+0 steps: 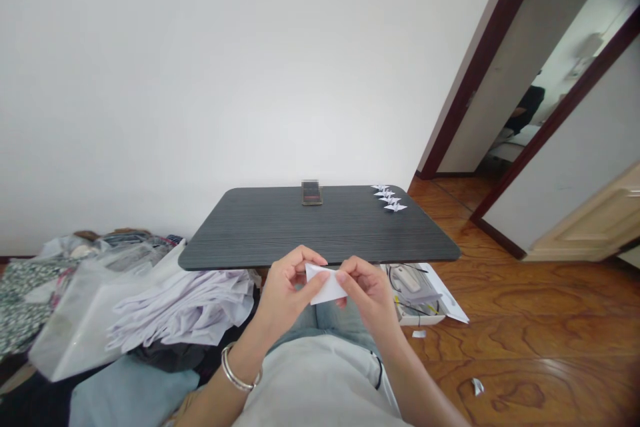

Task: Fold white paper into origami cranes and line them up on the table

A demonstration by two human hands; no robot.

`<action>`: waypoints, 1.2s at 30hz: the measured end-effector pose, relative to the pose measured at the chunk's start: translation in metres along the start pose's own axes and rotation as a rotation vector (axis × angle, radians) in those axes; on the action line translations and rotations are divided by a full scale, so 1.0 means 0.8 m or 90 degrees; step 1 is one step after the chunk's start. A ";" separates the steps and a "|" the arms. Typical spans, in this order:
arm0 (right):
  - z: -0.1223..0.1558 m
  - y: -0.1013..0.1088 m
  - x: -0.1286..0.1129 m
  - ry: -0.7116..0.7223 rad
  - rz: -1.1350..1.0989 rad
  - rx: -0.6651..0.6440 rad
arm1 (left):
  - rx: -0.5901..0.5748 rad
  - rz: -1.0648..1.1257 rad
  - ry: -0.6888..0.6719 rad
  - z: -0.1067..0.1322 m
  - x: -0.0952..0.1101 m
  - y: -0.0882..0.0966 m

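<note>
A small folded piece of white paper (327,288) is held between my two hands, just in front of the table's near edge and above my lap. My left hand (295,287) pinches its left side, thumb lying across the front. On the right side, my right hand (367,290) grips the upper corner between thumb and fingers. Several white origami cranes (395,207) stand in a row at the far right of the dark table (260,230).
A phone-like dark device (312,192) rests at the table's back edge by the wall. Piled clothes and plastic bags (120,293) lie at the left. To the right, a white box (420,317) holds cables and small items. Paper scraps (477,386) lie on the wooden floor.
</note>
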State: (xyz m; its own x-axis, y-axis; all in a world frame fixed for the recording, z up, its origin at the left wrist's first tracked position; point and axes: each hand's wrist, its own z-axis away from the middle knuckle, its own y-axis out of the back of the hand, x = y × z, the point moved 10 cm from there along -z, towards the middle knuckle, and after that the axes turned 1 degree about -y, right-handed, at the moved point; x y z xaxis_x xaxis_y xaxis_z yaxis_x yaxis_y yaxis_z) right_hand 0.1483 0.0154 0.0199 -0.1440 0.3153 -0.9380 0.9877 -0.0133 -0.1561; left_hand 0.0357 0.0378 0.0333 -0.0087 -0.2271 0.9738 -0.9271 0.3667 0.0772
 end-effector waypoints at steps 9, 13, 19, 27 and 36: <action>-0.003 0.010 0.002 0.010 0.014 0.009 | -0.058 0.076 0.037 -0.006 0.003 0.003; -0.003 0.012 0.001 0.015 0.013 0.004 | -0.048 0.092 0.046 -0.006 0.005 0.009; -0.003 0.011 -0.002 0.039 0.031 -0.007 | -0.027 0.122 0.050 -0.008 0.004 0.011; -0.004 0.012 0.002 0.040 0.039 -0.011 | -0.027 0.128 0.037 -0.009 0.011 0.010; -0.008 0.015 0.010 0.015 0.035 -0.003 | -0.008 0.101 0.034 -0.010 0.009 0.014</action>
State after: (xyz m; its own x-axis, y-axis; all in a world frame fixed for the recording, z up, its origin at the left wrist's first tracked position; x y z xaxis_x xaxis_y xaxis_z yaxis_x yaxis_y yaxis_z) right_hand 0.1591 0.0236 0.0127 -0.0884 0.3369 -0.9374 0.9943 -0.0264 -0.1032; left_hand 0.0279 0.0473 0.0429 -0.1343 -0.1168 0.9840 -0.9108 0.4058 -0.0761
